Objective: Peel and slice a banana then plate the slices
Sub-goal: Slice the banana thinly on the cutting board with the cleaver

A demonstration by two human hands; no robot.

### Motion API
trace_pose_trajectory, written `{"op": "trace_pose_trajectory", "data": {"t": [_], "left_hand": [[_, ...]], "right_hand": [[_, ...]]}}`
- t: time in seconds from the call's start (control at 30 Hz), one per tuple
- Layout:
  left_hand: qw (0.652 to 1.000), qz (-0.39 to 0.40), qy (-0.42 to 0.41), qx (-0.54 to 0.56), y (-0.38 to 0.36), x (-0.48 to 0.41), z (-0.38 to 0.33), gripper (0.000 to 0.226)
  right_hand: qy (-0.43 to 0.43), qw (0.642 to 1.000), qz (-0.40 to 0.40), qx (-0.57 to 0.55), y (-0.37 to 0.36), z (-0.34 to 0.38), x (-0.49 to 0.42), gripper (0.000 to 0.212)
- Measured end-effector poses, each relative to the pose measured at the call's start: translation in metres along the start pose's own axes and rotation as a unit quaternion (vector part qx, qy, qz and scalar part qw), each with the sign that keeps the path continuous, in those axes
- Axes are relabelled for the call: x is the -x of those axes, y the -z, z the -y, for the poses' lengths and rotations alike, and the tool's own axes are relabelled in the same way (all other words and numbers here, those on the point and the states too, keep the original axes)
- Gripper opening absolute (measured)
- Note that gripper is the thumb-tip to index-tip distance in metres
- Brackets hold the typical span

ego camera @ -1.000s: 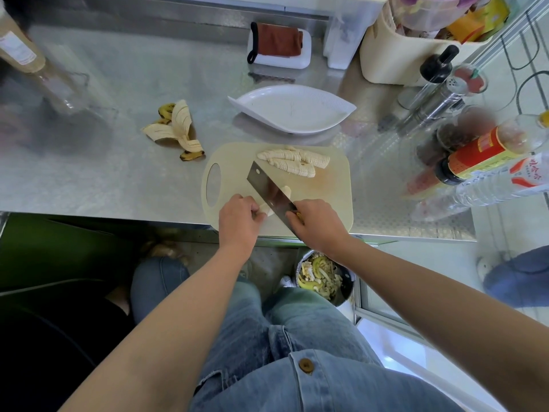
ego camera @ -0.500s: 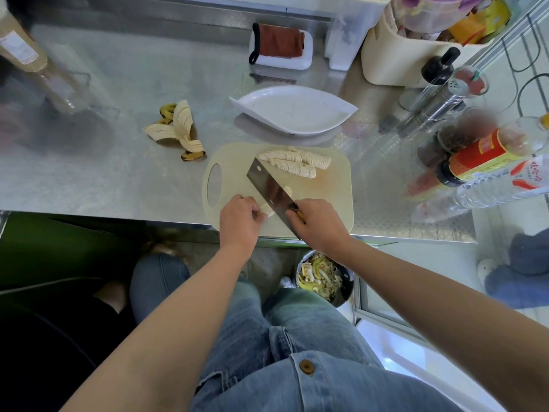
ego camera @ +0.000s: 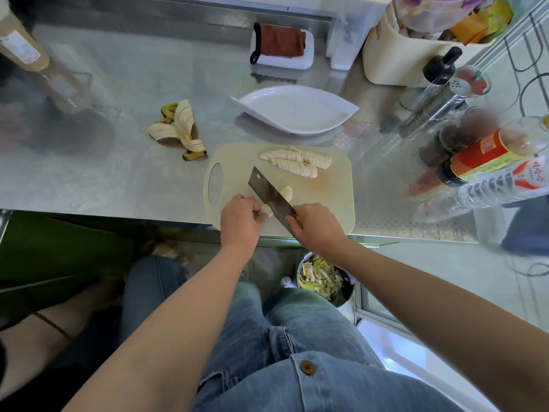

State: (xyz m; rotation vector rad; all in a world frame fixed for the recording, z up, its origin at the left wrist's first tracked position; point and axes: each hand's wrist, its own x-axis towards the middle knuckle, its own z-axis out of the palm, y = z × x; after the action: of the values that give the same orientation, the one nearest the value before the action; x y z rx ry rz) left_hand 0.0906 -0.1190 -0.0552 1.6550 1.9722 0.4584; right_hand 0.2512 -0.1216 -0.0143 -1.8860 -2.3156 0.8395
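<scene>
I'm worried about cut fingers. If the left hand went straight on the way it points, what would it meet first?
Probably the cleaver: its blade stands just beyond the left hand, cutting the banana piece that hand holds. The exact gap is unclear.

the handle of the cleaver (ego camera: 269, 190) is almost wholly hidden inside the right hand (ego camera: 316, 226) that grips it. the banana piece (ego camera: 286, 192) shows only in two bits: its middle lies behind the blade, and its near end is under the curled fingers of the left hand (ego camera: 240, 223). both hands hide the near edge of the cutting board (ego camera: 332, 185). at far left a bottle (ego camera: 20, 52) is blurred and cut by the frame edge. the bottles at right (ego camera: 487, 153) are smeared, their labels unreadable. the cream basket (ego camera: 386, 58) runs off the top. the bin (ego camera: 323, 281) below is partly covered by the right forearm.
</scene>
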Motion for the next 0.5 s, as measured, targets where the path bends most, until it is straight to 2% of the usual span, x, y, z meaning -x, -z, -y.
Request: {"op": "trace_pose_trajectory", "data": {"t": [0.2,0.5], "left_hand": [[1.0,-0.001,-0.008,-0.003,0.0012,0.0006,0.0002,0.012],[1.0,0.001,-0.003,-0.001,0.0021,0.001,-0.0004,0.011]], "right_hand": [[0.015,0.999,-0.033,-0.024,0.008,0.0005,-0.0013,0.03],[0.014,1.0,-0.021,-0.019,0.0067,0.0034,-0.0048,0.029]]}}
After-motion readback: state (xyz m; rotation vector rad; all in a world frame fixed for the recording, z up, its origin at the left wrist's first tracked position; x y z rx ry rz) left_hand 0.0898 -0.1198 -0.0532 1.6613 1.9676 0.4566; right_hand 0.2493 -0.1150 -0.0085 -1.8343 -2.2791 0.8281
